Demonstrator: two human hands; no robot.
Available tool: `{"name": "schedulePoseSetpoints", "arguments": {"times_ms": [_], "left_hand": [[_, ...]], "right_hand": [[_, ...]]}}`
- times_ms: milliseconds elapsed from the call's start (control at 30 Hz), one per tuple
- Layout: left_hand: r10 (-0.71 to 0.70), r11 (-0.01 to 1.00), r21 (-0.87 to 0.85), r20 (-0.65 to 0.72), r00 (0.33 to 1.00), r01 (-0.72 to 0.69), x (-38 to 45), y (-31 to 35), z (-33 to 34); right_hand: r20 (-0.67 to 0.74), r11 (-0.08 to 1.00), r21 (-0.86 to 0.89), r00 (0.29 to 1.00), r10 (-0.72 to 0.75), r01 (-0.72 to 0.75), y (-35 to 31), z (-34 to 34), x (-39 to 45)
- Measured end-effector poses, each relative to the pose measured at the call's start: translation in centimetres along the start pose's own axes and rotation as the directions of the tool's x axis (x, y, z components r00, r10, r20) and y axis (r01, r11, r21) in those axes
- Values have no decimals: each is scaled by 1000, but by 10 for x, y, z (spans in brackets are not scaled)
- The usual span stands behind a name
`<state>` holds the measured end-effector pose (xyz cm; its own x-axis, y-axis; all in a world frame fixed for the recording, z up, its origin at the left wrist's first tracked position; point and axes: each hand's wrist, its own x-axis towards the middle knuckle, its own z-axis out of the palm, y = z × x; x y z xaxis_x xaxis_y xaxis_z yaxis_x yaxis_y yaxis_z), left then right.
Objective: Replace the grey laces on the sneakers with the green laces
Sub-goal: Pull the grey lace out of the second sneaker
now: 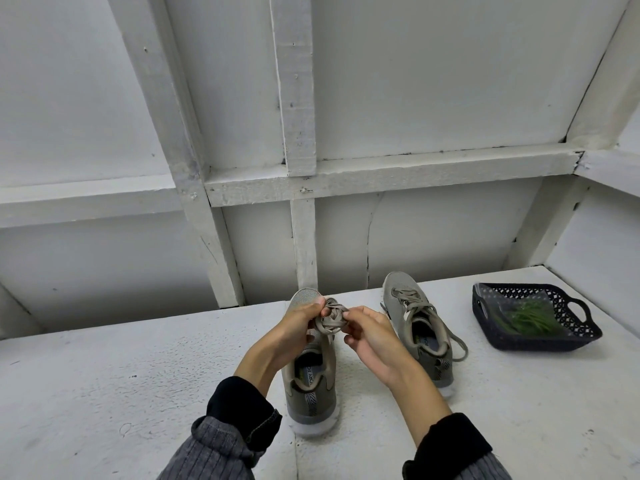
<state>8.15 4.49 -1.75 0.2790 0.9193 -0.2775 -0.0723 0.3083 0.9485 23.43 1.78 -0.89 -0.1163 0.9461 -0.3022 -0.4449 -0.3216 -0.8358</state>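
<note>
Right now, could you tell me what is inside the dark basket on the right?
The dark basket holds a clear packet of green laces. How many laces there are, and anything lying beneath the packet, cannot be seen.

Both sneakers grey-olive: one at 6 o'clock (pixel 311 382), other at 3 o'clock of it (pixel 420 327). White soles, black-white chevron heel tabs. Laces (pixel 330 320) in my fingers grey-beige, same as right shoe's. Basket (pixel 585 336) at 3 o'clock dark navy, lattice pattern walls. Green laces (pixel 526 318) inside, bright green. Table (pixel 121 375) white, speckled. Wall (pixel 415 81) white, scuffed grey. My sleeves (pixel 221 441) grey ribbed, black cuffs.
</note>
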Motion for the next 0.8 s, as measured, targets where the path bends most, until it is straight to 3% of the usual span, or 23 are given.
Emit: {"name": "schedulePoseSetpoints", "arguments": {"times_ms": [233, 367, 567, 667, 800], "left_hand": [[5, 987, 159, -80, 997, 8, -1, 2, 6], [22, 967, 256, -119, 993, 10, -1, 5, 11], [35, 970, 244, -127, 991, -3, 1, 5, 12], [40, 975, 220, -118, 992, -14, 1, 3, 11], [76, 982, 175, -66, 995, -63, -1, -2, 10]], "right_hand": [[61, 976, 183, 992, 110, -119, -2, -7, 1], [88, 996, 78, 995, 44, -51, -5, -6, -2], [-33, 948, -262, 980, -198, 183, 0, -3, -2], [-67, 906, -322, 948, -311, 275, 3, -4, 0], [-129, 914, -310, 941, -314, 262, 8, -8, 3]]}}
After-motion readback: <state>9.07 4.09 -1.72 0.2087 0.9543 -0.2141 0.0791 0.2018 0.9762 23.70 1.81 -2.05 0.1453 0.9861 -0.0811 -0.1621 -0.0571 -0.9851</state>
